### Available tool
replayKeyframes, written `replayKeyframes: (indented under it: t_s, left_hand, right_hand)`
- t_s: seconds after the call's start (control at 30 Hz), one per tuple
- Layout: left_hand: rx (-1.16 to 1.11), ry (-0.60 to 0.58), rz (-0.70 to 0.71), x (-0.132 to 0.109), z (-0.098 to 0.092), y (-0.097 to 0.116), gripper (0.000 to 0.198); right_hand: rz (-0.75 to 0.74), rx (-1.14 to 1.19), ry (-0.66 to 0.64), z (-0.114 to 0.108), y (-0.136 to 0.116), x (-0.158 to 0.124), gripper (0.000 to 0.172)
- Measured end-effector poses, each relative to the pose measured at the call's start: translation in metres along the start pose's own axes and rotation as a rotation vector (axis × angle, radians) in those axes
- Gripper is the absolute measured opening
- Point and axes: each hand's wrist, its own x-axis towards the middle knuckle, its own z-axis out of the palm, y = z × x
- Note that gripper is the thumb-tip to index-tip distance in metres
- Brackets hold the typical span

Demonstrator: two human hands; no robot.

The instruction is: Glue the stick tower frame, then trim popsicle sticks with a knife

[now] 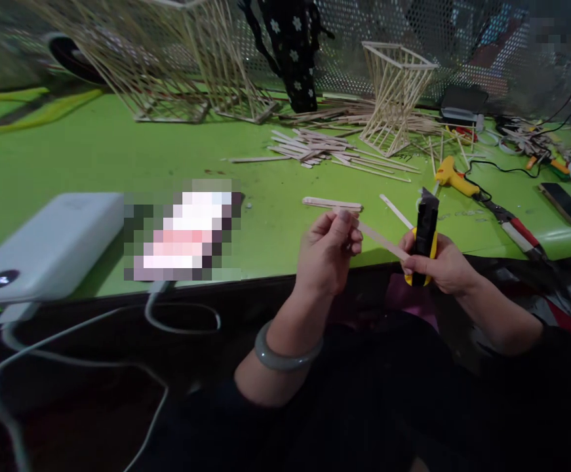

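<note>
My left hand pinches one end of a flat wooden stick just above the near edge of the green table. My right hand is closed around a black and yellow utility knife, held upright with its blade end up. The stick's far end touches the knife and the fingers of my right hand. A grey bangle circles my left wrist.
A white power bank with a white cable lies at the left. Loose sticks and stick-built frames stand farther back. A yellow glue gun, red-handled pliers and a phone lie at the right.
</note>
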Motion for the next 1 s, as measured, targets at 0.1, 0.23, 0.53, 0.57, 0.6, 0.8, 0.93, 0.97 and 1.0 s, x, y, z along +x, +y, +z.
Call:
replayKeyframes:
  t_s: [0.1, 0.23, 0.53, 0.57, 0.6, 0.8, 0.93, 0.97, 1.0]
  left_hand:
    - [0.009, -0.066, -0.069, -0.002, 0.000, -0.006, 0.023]
    - [0.085, -0.135, -0.090, -0.009, 0.002, -0.014, 0.023]
    - [0.205, -0.182, -0.208, -0.021, 0.003, -0.006, 0.028]
    - [0.203, -0.175, -0.206, -0.021, 0.002, -0.006, 0.028]
    - [0.201, -0.174, -0.203, -0.021, 0.001, -0.006, 0.028]
    - [0.237, -0.243, -0.177, -0.022, 0.000, -0.013, 0.022]
    - [0.315, -0.263, -0.163, -0.027, 0.004, -0.011, 0.016]
    - [0.346, -0.276, -0.143, -0.028, 0.004, -0.011, 0.018]
    - [0.380, -0.294, -0.118, -0.028, 0.003, -0.011, 0.021]
  right_hand:
    - [-0.066, -0.114, -0.028, 0.003, 0.000, 0.000, 0.026]
    - [-0.237, -0.389, 0.018, 0.007, 0.001, 0.003, 0.018]
    - [-0.359, -0.779, -0.090, 0.017, 0.000, -0.008, 0.015]
    - [-0.366, -0.801, -0.080, 0.015, -0.003, -0.008, 0.016]
    - [-0.371, -0.835, -0.048, 0.012, -0.006, -0.008, 0.019]
    - [-0.419, -1.260, 0.177, -0.012, -0.021, 0.002, 0.021]
    - [-0.390, -1.498, 0.026, -0.015, -0.022, 0.005, 0.022]
    - [-0.380, -1.534, 0.011, -0.015, -0.022, 0.005, 0.023]
    - [-0.370, -1.563, 0.010, -0.015, -0.023, 0.005, 0.023]
